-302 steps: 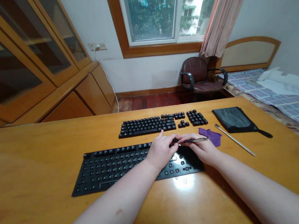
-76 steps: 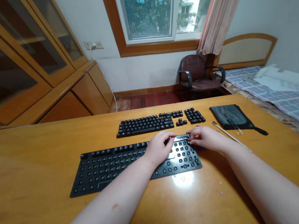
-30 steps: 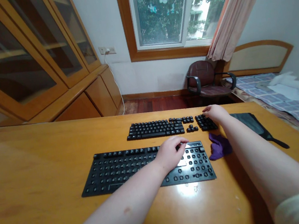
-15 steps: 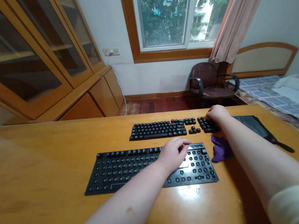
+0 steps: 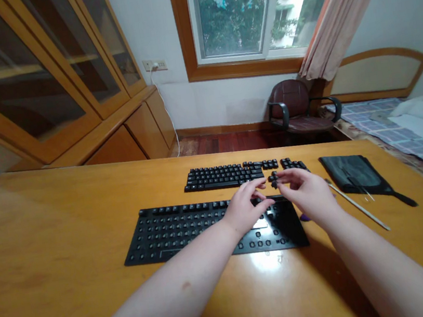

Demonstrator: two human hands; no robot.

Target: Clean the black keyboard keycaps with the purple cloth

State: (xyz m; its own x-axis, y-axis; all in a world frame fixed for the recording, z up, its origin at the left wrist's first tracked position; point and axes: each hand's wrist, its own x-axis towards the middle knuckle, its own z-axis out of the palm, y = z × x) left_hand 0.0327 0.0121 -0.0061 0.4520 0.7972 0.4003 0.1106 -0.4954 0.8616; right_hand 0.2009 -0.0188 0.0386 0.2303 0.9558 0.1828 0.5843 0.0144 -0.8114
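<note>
A black keyboard base (image 5: 145, 244) with bare key stems lies on the desk, its top row of keys in place. My left hand (image 5: 244, 206) is over its right part, thumb and fingers apart, with nothing visible between them. To its right, my right hand (image 5: 309, 194) pinches a small black keycap (image 5: 274, 185) above the base's upper right edge. Behind the base sit loose keycaps in keyboard order: a main block (image 5: 222, 177) and a number-pad group (image 5: 291, 163), partly hidden by my right hand. A purple cloth (image 5: 304, 217) shows beneath that hand.
A black pouch (image 5: 355, 172) with a strap lies at the right of the wooden desk (image 5: 66, 215). Thin metal prongs (image 5: 368, 194) and a slim pale rod (image 5: 362, 209) are beside it. Past the far edge stands an office chair (image 5: 293, 107).
My right hand has come from the number-pad keycaps back toward my left hand, now with a keycap in its fingertips. My left hand's fingers have spread. The rod and prongs have come into view.
</note>
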